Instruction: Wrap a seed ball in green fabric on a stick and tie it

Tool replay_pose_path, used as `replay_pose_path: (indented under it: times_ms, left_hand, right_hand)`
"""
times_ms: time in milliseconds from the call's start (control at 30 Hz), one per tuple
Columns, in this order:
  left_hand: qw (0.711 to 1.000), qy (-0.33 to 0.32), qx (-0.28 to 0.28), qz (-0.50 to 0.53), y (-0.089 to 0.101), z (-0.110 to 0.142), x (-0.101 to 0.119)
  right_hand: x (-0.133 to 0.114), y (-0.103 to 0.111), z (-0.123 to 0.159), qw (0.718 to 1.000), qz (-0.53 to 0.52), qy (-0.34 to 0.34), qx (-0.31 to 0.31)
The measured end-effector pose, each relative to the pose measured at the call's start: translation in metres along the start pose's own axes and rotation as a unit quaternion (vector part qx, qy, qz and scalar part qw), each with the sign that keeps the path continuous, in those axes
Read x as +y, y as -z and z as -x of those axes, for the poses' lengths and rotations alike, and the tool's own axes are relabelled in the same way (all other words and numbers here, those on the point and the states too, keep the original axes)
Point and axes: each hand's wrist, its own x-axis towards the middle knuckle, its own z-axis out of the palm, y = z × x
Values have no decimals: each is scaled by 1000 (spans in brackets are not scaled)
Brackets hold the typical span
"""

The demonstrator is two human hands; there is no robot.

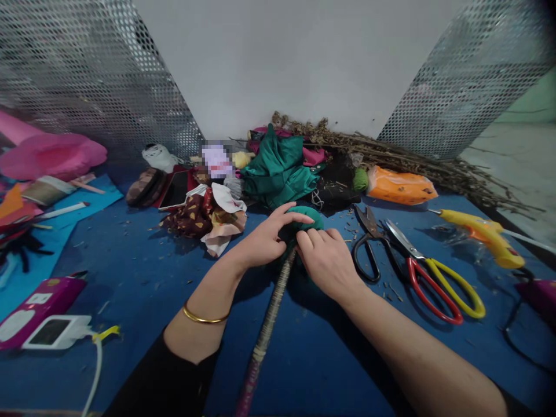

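Note:
My left hand (264,238) and my right hand (326,258) meet at the middle of the blue table (143,289). Both are closed around a round wad of green cloth (309,218) at the far end of a thin wrapped stick (270,315). The stick runs from the wad down toward me. My left fingers curl over the top of the wad; my right fingers pinch it where it meets the stick. A gold bangle (204,317) is on my left wrist.
Black scissors (369,246) and red-and-yellow scissors (434,275) lie right of my hands, a yellow glue gun (489,234) beyond. Behind are green fabric (278,168), patterned scraps (204,217), an orange bag (399,185) and dried twigs (412,153). A power bank (54,331) lies at the left.

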Motion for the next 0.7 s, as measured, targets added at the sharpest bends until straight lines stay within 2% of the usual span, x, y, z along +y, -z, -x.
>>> replay_pose_path:
  times_ms: [233,533,700]
  left_hand:
    - [999,35,31,20,-1,-4,-4]
    - [999,26,35,15,-1,-3,-1]
    - [999,28,37,22,-1,-3,-2]
  right_hand:
    - [-1,3,5,999,-42,12,8]
    - [-5,0,6,994,-81,-74,-21]
    - [-2,-1,5,999,-42,-19,-8]
